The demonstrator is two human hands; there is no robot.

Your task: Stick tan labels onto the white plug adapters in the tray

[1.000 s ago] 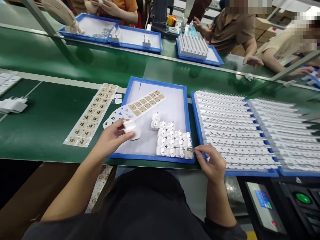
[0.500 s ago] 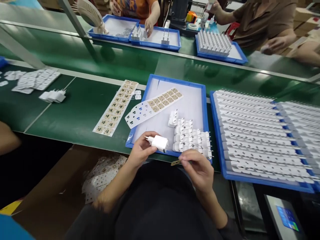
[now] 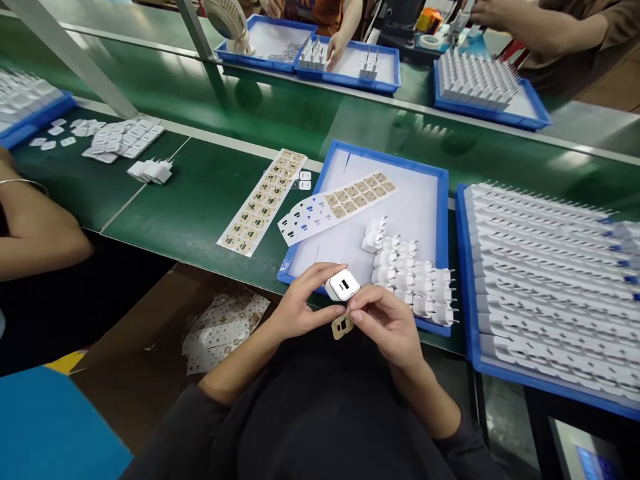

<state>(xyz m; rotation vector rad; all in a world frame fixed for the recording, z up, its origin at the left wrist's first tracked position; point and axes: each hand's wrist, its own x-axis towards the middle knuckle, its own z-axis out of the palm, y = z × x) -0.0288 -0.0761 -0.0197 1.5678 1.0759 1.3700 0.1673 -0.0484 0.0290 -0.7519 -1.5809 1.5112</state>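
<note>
My left hand (image 3: 305,303) grips a white charger plug (image 3: 343,285), its face with two port slots turned up toward me. Close beside it, my right hand (image 3: 387,320) pinches a small tan sticker (image 3: 342,326) with cut-outs, hanging just below the charger. Both hands are over the near edge of a blue-rimmed tray (image 3: 443,220). Inside that tray, several white chargers (image 3: 410,273) stand grouped at the right. A partly used sticker sheet (image 3: 360,195) lies across the tray's left side, and a fuller sticker sheet (image 3: 265,200) rests on the green bench.
On the right, another blue tray (image 3: 470,267) holds packed rows of chargers. Loose chargers (image 3: 150,171) and white pieces (image 3: 125,139) lie at the left, near another person's arm (image 3: 40,233). Across the bench are more trays (image 3: 350,83), a fan (image 3: 227,23) and co-workers' hands. Discarded sheets (image 3: 225,333) are below.
The charger has been turned so its port face shows. My right hand has come up beside it with the sticker, now facing the camera. The whole view has shifted left.
</note>
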